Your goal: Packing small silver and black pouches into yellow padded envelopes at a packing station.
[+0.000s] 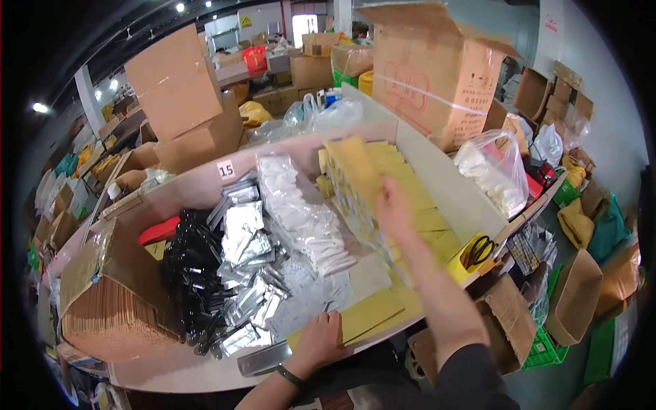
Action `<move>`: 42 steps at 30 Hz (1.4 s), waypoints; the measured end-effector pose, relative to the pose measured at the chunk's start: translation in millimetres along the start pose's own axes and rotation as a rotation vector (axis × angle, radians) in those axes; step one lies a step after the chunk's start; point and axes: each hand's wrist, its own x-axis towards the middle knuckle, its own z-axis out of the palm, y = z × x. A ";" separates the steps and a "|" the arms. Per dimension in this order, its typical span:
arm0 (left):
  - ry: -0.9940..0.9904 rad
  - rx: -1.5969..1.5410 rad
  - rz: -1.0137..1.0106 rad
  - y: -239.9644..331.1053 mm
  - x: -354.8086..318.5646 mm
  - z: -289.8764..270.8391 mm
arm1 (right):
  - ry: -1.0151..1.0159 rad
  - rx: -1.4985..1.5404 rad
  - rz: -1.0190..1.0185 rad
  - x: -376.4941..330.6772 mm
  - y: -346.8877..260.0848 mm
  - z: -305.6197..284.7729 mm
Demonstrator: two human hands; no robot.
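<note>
My right hand (395,208) is closed on a flat yellow packet (355,162), smeared by motion, above rows of similar yellow packets (417,198) at the table's right side. My left hand (320,340) lies by the near table edge, fingers extended over flat yellow pieces (372,316). Beside that hand is a shallow metallic tray (263,359). To its far side spread thin pale sachets (307,290) and a heap of silver foil packets (256,273). A clear bag of white packets (294,205) lies in the middle, and black-wrapped items (195,273) are further left.
An open carton of upright brown sheets (123,301) stands at the left. Low boards (444,174) wall the table's back and right. Black-handled scissors (478,251) sit in a yellow holder (461,263) at the right edge. A large carton (430,75) rises behind.
</note>
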 end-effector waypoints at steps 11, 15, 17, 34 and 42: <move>0.118 -0.053 0.078 -43.6 -41.1 -3.4 | -0.914 -0.345 -0.108 -74.7 -26.4 12.3; 0.061 -0.062 0.119 -36.7 -35.9 -7.0 | -0.609 -0.389 -0.138 -118.9 50.7 83.2; 0.113 -0.115 0.191 -36.9 -41.9 -10.9 | -0.504 -0.267 -0.341 -115.8 72.9 90.8; 0.626 -0.069 -0.519 -210.2 -153.6 -60.7 | -0.943 -0.014 -0.159 -162.3 -77.0 68.8; 0.731 -0.071 -0.500 -225.5 -155.9 -39.2 | -0.724 -0.210 -0.527 -197.8 -75.6 79.2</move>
